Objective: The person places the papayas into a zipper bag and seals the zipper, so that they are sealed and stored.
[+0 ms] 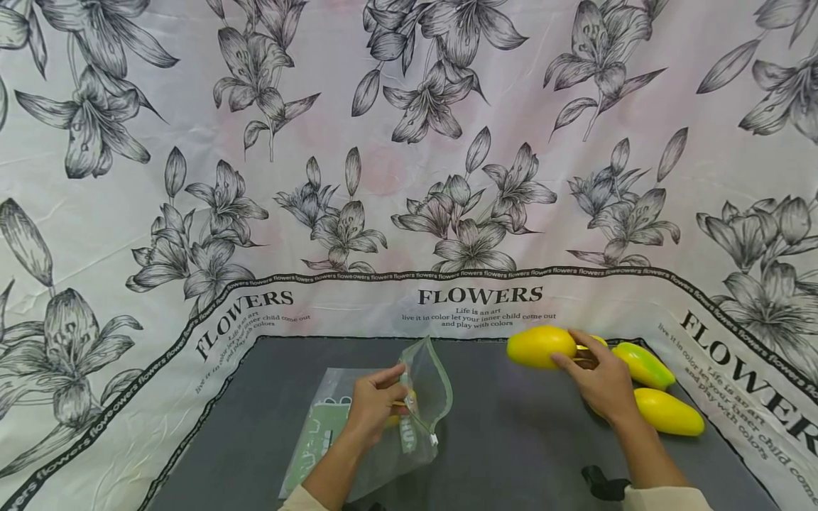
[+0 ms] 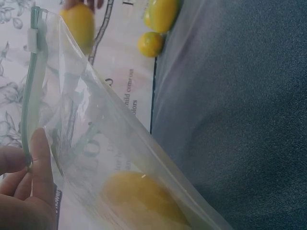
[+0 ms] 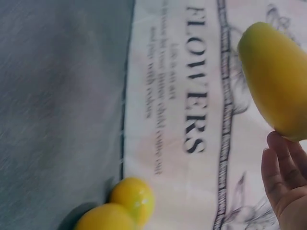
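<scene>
My left hand (image 1: 377, 401) pinches the rim of a clear zip bag (image 1: 429, 390) with a pale green edge and a white slider. The bag's mouth gapes toward the right. Through its film in the left wrist view a yellow mango (image 2: 144, 199) shows inside. Raised above the table on the right, a yellow mango (image 1: 540, 347) with a greenish tip is held by one end between the thumb and fingers of my right hand (image 1: 601, 376). The right wrist view shows the held mango (image 3: 276, 81) beyond the fingertips.
More yellow mangoes lie at the table's right side, one with green patches (image 1: 642, 365) and a plain one (image 1: 669, 411) nearer. A small black object (image 1: 603, 484) shows beside the right sleeve. The grey tabletop (image 1: 505, 440) meets a flower-printed cloth (image 1: 345, 305) behind.
</scene>
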Tool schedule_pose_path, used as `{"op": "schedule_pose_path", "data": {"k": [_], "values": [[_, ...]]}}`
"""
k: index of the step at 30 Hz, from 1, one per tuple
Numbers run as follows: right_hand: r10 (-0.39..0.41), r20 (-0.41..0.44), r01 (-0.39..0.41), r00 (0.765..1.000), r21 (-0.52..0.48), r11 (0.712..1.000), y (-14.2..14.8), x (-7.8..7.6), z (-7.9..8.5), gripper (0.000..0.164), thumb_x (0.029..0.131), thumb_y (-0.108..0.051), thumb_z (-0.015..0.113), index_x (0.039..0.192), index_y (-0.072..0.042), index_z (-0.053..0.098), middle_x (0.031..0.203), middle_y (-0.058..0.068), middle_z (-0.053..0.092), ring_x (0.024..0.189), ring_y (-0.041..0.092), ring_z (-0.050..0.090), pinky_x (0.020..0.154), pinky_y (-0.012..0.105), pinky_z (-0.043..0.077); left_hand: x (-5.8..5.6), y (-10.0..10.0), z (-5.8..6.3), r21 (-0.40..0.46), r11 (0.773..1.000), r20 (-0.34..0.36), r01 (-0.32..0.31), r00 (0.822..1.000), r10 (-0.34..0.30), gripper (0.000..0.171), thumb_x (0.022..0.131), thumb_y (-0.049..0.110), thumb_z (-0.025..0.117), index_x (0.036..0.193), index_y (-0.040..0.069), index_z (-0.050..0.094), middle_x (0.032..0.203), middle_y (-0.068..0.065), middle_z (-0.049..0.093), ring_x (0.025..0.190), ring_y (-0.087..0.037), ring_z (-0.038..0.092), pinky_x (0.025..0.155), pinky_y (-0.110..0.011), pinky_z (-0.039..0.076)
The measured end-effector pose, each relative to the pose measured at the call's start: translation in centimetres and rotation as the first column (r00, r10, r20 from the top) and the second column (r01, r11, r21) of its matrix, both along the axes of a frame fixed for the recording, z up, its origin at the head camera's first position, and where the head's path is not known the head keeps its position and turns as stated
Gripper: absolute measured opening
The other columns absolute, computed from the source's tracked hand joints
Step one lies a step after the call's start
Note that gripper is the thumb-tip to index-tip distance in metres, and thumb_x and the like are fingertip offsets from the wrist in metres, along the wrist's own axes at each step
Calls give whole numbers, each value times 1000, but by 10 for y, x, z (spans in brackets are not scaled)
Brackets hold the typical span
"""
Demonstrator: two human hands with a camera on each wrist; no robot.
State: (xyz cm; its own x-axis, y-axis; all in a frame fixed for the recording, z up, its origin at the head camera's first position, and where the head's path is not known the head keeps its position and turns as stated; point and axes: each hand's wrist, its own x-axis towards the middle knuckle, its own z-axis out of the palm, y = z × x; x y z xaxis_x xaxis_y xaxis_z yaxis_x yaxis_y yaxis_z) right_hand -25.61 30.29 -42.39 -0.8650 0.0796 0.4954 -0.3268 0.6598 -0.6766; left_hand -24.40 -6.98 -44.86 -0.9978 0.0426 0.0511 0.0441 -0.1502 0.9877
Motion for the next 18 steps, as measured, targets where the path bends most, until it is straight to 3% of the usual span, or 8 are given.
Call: {"op": "schedule_pose_path", "data": {"k": [3,7,9,18], "values": [[-1,-44,0,999,-32,999,-8,4,8,58,88,-29,73,137,-5,54,122,19,60,93,24,65,71,4,45,0,-1,0,-1,1000,-10,2,1000,-2,45,85,-5,62,130,-6,57,137,-28,46,77,-25,65,62,-38,60],[9,-109,-16,994,-63,998,-17,9,18,54,87,-22,75,135,-5,57,119,15,62,88,-3,58,73,5,46,1,-1,1,2,1000,-20,2,1000,-2,45,85,-5,63,130,-7,56,137,-28,46,77,-24,65,61,-38,60],[25,-132,-36,991,-77,996,-22,11,21,53,86,-19,76,134,-4,58,119,13,63,87,-9,55,74,6,47,1,-1,1,6,1000,-21,4,1000,-4,46,85,-5,62,131,-7,56,138,-28,45,76,-24,65,61,-38,59],[103,-207,-132,973,-131,982,-49,21,29,52,83,-7,77,133,-9,60,102,8,68,85,3,62,75,13,51,-1,-3,0,11,1000,-12,6,1000,-5,45,87,-6,62,131,-7,55,139,-28,44,79,-25,65,60,-40,59]]}}
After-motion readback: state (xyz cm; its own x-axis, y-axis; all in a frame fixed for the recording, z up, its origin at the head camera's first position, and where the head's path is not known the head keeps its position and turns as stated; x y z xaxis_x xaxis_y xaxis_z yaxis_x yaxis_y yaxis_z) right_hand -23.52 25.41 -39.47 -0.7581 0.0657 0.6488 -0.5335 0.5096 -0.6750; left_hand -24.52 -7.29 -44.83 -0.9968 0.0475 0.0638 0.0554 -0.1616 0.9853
